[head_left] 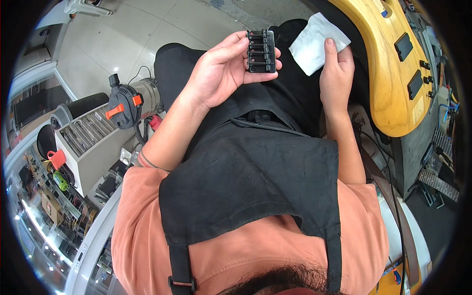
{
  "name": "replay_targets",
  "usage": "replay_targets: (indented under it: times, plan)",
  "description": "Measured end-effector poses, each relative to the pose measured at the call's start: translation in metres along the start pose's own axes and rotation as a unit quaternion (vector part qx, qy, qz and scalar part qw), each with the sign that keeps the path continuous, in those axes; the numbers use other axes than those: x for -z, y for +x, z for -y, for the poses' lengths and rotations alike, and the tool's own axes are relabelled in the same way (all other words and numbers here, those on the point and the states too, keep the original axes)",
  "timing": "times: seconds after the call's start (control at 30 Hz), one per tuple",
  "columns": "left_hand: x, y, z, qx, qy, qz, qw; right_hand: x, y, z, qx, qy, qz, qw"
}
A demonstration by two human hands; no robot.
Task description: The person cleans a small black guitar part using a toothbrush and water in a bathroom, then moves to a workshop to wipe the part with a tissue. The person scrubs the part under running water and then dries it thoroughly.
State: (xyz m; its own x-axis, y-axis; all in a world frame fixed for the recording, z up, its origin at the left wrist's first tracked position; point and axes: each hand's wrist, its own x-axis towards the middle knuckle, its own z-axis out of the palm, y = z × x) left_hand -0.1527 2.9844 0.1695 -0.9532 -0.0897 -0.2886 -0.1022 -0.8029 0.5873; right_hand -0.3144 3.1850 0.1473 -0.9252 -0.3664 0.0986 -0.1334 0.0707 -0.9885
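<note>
Held up over my lap is a black bass guitar bridge point(260, 51), its saddles and screws facing me. My left hand point(222, 69) grips it, thumb along one edge and fingers behind it. To the right, my right hand point(338, 69) pinches a white cloth or paper wipe point(317, 44) between thumb and fingers. Bridge and wipe are apart. Beyond the right hand lies a yellow wooden electric bass body point(381, 93) with two black pickups and several dark knobs.
The bass body rests on a grey-topped workbench point(423, 142) at the right, near fretted necks point(440, 187). At my left stand a vacuum cleaner point(129, 104) with orange clips and a white box of files point(88, 137). Pale floor tiles point(118, 34) show ahead.
</note>
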Motion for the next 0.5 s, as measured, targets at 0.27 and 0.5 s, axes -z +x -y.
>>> replay_targets:
  times: [0.27,0.5]
  plan:
    - [-0.004,0.001,0.001,0.008,0.014,0.005,1.000,-0.009,-0.018,0.006,0.021,0.015,0.115,0.993]
    - [0.000,-0.003,0.005,0.002,0.031,-0.014,0.999,-0.017,-0.023,0.023,0.240,-0.197,0.202,0.929]
